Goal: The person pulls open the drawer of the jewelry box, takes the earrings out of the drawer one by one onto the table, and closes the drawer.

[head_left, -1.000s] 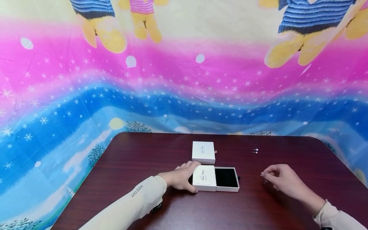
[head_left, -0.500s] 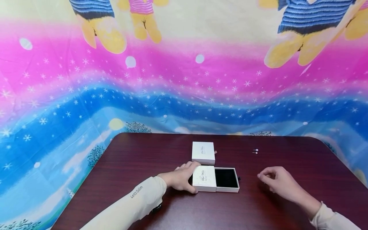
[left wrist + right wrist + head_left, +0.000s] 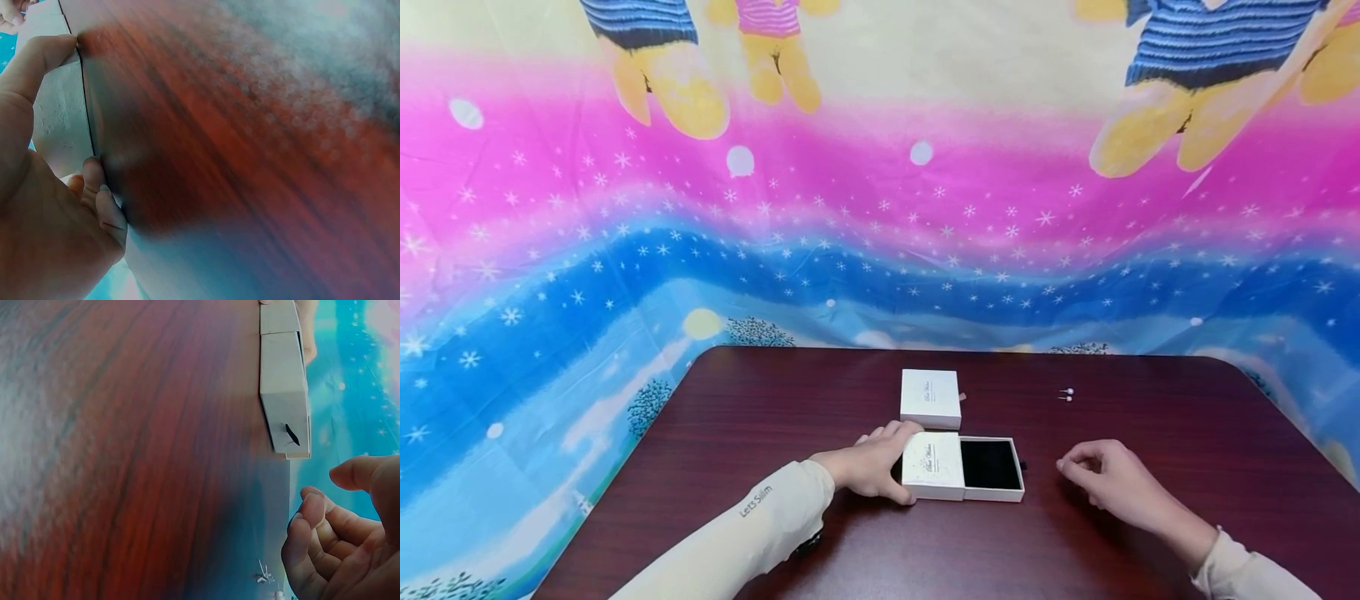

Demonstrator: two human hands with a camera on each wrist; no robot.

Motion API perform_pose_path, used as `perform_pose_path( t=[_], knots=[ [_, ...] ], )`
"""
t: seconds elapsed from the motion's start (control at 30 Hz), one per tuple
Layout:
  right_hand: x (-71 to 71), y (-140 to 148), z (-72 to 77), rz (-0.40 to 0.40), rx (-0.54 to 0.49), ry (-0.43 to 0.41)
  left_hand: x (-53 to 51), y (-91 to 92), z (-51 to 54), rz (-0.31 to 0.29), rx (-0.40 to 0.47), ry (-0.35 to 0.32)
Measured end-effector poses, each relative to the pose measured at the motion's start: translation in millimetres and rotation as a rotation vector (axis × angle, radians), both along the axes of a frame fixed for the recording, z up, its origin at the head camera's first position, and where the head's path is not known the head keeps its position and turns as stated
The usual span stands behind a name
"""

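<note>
My left hand (image 3: pixel 871 465) grips the left end of a white drawer-style gift box (image 3: pixel 934 464), thumb at its near side and fingers at its far side. The drawer (image 3: pixel 992 462), lined in black, is pulled out to the right and has a black pull tab (image 3: pixel 291 434). To its right, above the table, my right hand (image 3: pixel 1116 482) holds thumb and forefinger close together. The right wrist view shows a small gap between those tips; whether something tiny sits there cannot be told. A small silvery piece (image 3: pixel 264 574) lies near this hand in that view.
A second white box (image 3: pixel 930 397), closed, stands just behind the first. Two pearl stud earrings (image 3: pixel 1067 394) lie on the dark red table (image 3: pixel 760 400) at the back right. A printed cloth (image 3: pixel 880 192) hangs behind the table.
My right hand has moved left, closer to the drawer. The tiny light thing at its fingertips a second ago is no longer visible in the head view. My left hand stays on the box.
</note>
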State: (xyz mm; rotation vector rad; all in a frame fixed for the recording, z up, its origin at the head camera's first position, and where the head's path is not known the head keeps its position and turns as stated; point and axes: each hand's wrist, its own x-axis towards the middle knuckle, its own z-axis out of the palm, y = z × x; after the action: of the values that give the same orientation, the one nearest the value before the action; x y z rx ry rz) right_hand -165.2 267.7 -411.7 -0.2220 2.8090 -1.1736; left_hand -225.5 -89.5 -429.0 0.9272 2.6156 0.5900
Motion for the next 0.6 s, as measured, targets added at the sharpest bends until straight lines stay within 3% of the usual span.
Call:
perform_pose_path(
  t=[0.6],
  knots=[
    [-5.6, -12.7, -8.6, 0.056, -0.044, -0.062, 0.7, 0.3, 0.0, 0.008, -0.006, 0.001]
  ],
)
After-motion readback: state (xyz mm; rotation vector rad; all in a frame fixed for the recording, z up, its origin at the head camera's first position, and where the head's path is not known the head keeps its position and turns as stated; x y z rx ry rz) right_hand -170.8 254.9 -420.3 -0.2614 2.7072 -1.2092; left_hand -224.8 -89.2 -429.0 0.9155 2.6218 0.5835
